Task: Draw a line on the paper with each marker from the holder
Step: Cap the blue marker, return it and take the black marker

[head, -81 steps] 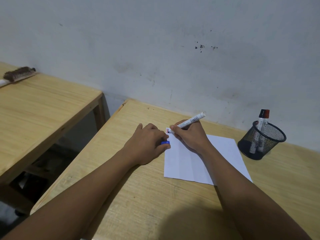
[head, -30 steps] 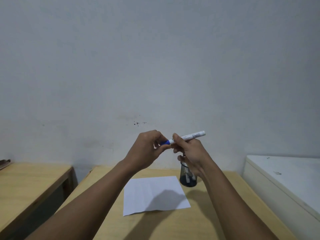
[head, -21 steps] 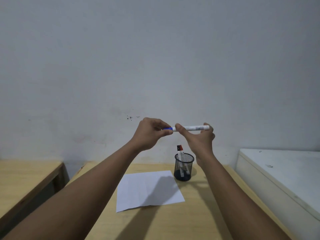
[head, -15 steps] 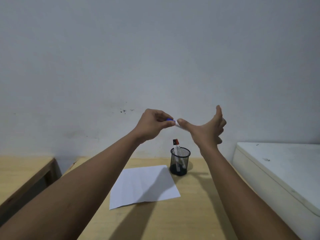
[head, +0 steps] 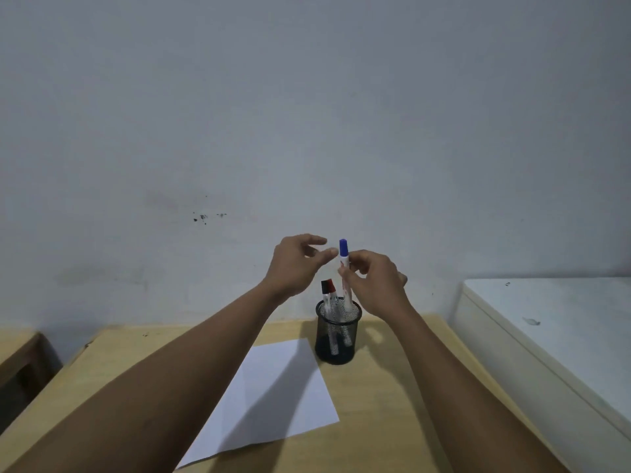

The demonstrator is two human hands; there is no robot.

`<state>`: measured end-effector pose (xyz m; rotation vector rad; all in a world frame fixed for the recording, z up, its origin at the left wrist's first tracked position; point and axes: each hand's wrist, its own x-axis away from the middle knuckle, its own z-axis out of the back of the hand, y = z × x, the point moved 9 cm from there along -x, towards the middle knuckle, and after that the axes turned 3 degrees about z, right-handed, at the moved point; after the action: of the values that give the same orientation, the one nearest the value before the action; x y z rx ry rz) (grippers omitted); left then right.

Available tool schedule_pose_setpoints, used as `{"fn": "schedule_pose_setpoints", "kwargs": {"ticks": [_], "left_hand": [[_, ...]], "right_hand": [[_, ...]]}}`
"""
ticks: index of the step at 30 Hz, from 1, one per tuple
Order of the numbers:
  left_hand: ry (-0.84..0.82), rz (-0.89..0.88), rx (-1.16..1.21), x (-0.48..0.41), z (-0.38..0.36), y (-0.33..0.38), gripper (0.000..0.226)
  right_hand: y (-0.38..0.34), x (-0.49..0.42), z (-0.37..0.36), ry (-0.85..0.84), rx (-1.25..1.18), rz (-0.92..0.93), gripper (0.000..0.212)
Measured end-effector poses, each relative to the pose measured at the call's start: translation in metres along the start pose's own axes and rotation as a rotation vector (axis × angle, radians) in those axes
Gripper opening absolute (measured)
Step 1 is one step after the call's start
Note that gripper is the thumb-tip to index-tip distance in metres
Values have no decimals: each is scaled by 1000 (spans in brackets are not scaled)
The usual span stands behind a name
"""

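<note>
Keep blue-capped marker (head: 344,268) upright, lower it straight into black mesh holder (head: 337,336) so its lower end clears rim and red-capped marker (head: 329,297) inside. Your right hand (head: 374,285) pinches marker barrel between thumb and fingertips, cap up, lower end just above holder mouth. Your left hand (head: 295,266): fingers loosely apart, empty, thumb tip just beside cap. Paper (head: 273,397) lies flat beside holder on wooden desk (head: 392,404).
</note>
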<state>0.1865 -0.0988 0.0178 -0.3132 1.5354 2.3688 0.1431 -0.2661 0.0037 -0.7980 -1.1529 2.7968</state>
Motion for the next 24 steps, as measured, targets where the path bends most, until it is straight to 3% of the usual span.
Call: {"fn": "schedule_pose_setpoints", "kwargs": {"ticks": [7,13,18,24], "left_hand": [[-65,233,-108,-5,-39,-77,59],[-70,244,-72,-10,-52,-92,30],[-63,254,-58,-16,-56,-95,31],[-82,269,-23,-16,-61,-94,32]], "right_hand": [[47,-17,-38,-94,144,-75,27],[69,-16,-60,-153,158,-143,24],[78,-20,-67,-151,125,-178,24],[79,-20,-80,-285,127,-202,27]]}}
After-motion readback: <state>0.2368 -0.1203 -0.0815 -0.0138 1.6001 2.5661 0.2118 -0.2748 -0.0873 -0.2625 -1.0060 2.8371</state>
